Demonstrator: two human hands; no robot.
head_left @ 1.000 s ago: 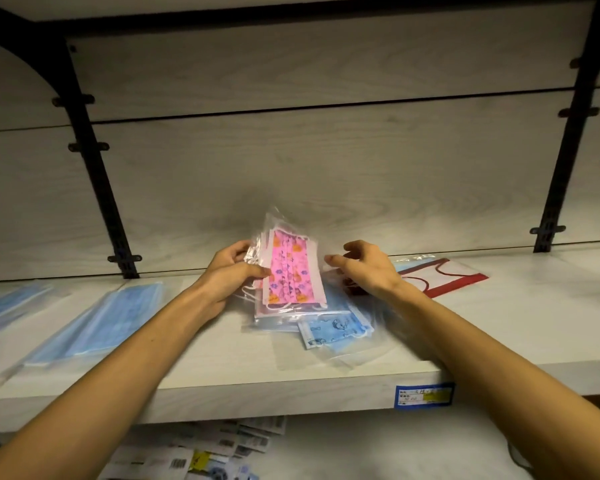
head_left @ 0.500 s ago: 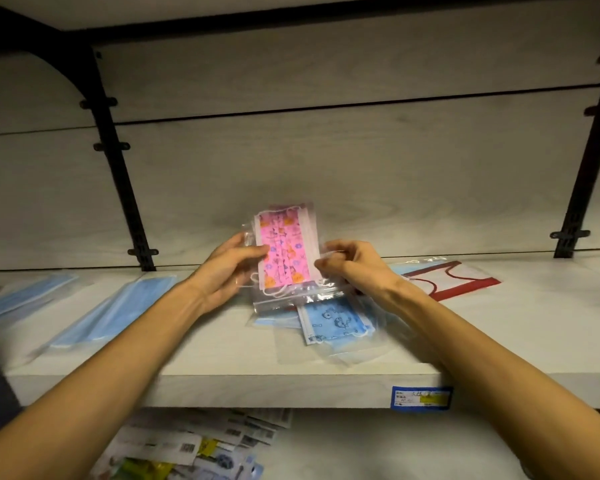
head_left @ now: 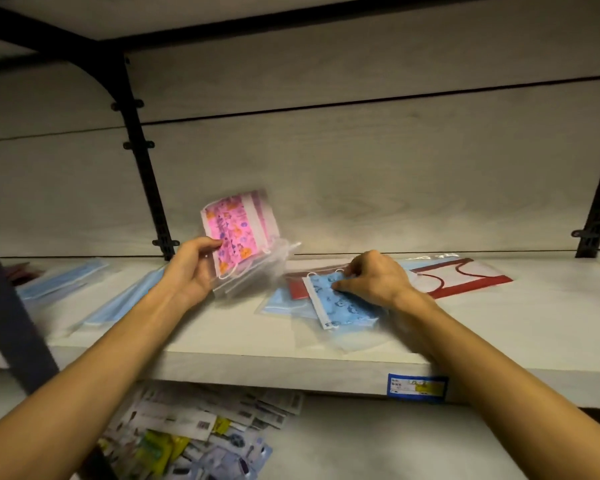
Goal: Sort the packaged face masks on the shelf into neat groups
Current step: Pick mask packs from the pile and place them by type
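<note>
The left hand (head_left: 191,268) has its grip clamped on a pink pack (head_left: 238,239), thumb across the printed front and fingers behind, holding it tilted and clear of the shelf (head_left: 222,336) with several clear-bagged packs bunched behind it; motion blur softens the pack's edges. To the right of the pink pack, the right hand (head_left: 374,278) bends down onto a blue pack (head_left: 340,306) printed with small dark figures, fingertips pinching its far edge while it lies flat on the shelf. Under the blue pack lie other bagged masks, one plain blue (head_left: 279,304) and one showing a red strip (head_left: 295,289). Further right of the pink pack, beyond the right wrist, a red-trimmed pack (head_left: 465,277) lies flat near the back wall. Left of the pink pack, two plain blue bagged stacks (head_left: 125,299) lie side by side on the shelf, blurred. A black bracket (head_left: 142,161) rises up the back wall just behind the left hand. Below the pink pack, a blue and yellow price label (head_left: 418,388) sits on the shelf's front edge, and a lower shelf holds a heap of mixed packets (head_left: 201,434).
</note>
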